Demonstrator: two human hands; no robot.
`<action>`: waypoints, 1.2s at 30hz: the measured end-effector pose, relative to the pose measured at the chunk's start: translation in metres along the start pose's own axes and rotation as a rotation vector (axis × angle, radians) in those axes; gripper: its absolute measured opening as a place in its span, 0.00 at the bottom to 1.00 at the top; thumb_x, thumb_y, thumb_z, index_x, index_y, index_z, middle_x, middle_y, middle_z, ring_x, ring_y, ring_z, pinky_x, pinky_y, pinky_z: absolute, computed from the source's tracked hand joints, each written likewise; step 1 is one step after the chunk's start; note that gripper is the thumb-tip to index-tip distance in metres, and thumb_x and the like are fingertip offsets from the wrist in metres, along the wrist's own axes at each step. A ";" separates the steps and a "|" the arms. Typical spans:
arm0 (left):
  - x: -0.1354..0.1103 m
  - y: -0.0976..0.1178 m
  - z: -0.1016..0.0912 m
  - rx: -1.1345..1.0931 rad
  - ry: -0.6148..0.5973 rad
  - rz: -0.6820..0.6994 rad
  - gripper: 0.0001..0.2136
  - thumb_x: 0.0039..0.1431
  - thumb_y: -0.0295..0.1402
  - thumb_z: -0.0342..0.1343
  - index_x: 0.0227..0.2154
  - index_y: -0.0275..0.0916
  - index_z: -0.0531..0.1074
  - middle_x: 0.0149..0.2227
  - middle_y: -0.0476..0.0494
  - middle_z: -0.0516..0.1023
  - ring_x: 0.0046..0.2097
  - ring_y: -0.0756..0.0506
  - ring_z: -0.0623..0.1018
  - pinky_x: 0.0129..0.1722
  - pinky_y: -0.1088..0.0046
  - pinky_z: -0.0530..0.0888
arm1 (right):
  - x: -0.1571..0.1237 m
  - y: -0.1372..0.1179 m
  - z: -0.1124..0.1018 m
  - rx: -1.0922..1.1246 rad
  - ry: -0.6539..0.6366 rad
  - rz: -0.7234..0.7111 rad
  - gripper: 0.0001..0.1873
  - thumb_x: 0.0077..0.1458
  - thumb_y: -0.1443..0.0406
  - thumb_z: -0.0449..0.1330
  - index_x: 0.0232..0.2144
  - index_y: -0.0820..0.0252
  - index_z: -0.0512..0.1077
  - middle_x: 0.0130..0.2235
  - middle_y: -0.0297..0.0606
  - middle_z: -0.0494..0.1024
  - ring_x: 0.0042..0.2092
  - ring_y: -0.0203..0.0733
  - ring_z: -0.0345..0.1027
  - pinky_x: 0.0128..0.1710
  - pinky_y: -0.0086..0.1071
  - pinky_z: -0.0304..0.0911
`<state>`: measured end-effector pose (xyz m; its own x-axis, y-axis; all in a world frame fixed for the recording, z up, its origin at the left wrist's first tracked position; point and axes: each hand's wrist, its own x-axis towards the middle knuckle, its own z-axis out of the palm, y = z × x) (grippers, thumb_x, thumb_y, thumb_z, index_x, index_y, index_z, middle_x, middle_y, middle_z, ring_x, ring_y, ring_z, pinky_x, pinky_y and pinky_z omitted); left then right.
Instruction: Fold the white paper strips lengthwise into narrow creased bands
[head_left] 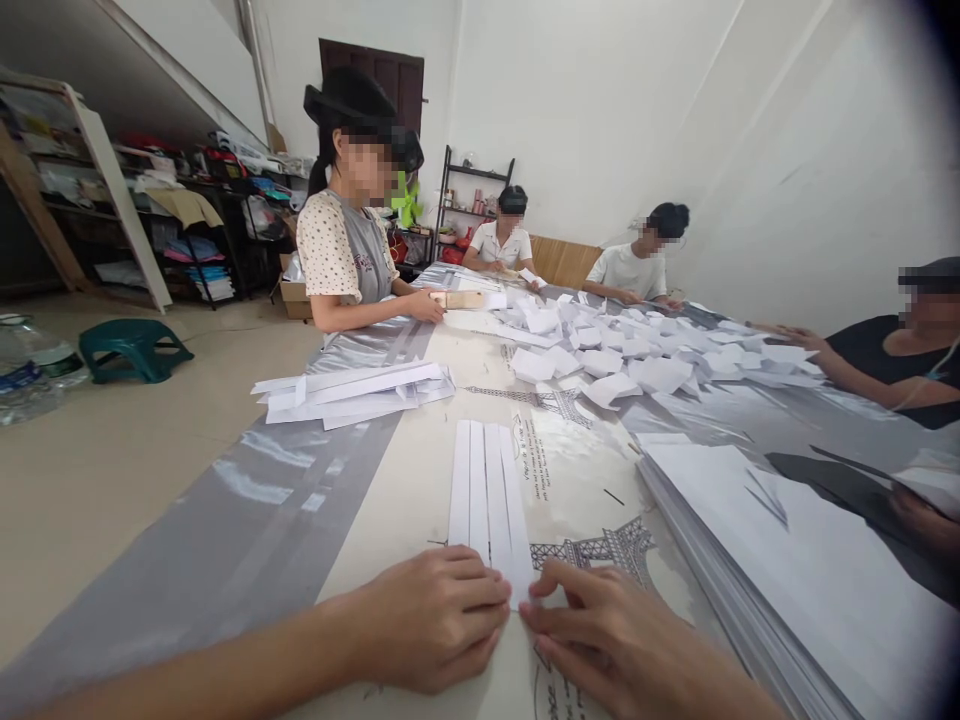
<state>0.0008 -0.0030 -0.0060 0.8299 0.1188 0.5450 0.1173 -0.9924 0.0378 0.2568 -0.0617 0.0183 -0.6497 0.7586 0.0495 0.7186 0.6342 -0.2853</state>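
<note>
Several white paper strips point(478, 485) lie side by side on the table, running away from me, with narrow gaps between them. At their near end my left hand point(442, 615) is closed, fingers bent and pressed on the paper. My right hand point(600, 625) pinches at the near right corner of the strips, its thumb and forefinger almost together and the other fingers curled. The fingertips of both hands nearly meet there, and the fingers hide part of the strips' near ends. Beyond the strips, to the left, lies a loose pile of folded paper strips point(360, 390).
A thick stack of white paper point(787, 540) stands at the right. Many folded white paper pieces point(645, 350) cover the table's far middle. Several people sit or stand around the table; one at the left holds a wooden piece point(459, 299). A green stool point(135, 348) is on the floor.
</note>
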 end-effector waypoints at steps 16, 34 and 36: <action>-0.005 -0.016 -0.004 -0.029 0.003 0.158 0.11 0.70 0.25 0.48 0.41 0.30 0.76 0.48 0.38 0.83 0.45 0.46 0.82 0.53 0.69 0.78 | 0.001 0.005 -0.005 0.090 0.001 0.031 0.24 0.70 0.64 0.51 0.24 0.59 0.78 0.45 0.39 0.83 0.26 0.32 0.72 0.33 0.34 0.68; -0.010 -0.023 -0.011 -0.113 -0.166 0.171 0.14 0.71 0.29 0.47 0.52 0.29 0.72 0.55 0.35 0.79 0.54 0.43 0.79 0.62 0.67 0.72 | 0.005 -0.003 -0.002 -0.051 -0.022 -0.010 0.14 0.69 0.63 0.53 0.49 0.47 0.77 0.51 0.38 0.77 0.35 0.38 0.74 0.38 0.37 0.65; -0.010 -0.023 -0.011 -0.111 -0.170 0.169 0.13 0.71 0.29 0.48 0.52 0.30 0.72 0.55 0.35 0.79 0.54 0.43 0.79 0.62 0.67 0.72 | 0.004 -0.001 0.001 -0.066 -0.015 -0.022 0.14 0.69 0.63 0.53 0.48 0.47 0.77 0.51 0.37 0.77 0.33 0.36 0.73 0.37 0.37 0.64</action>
<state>-0.0163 0.0180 -0.0027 0.9134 -0.0548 0.4033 -0.0837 -0.9950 0.0543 0.2537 -0.0591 0.0181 -0.6690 0.7422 0.0406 0.7185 0.6597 -0.2202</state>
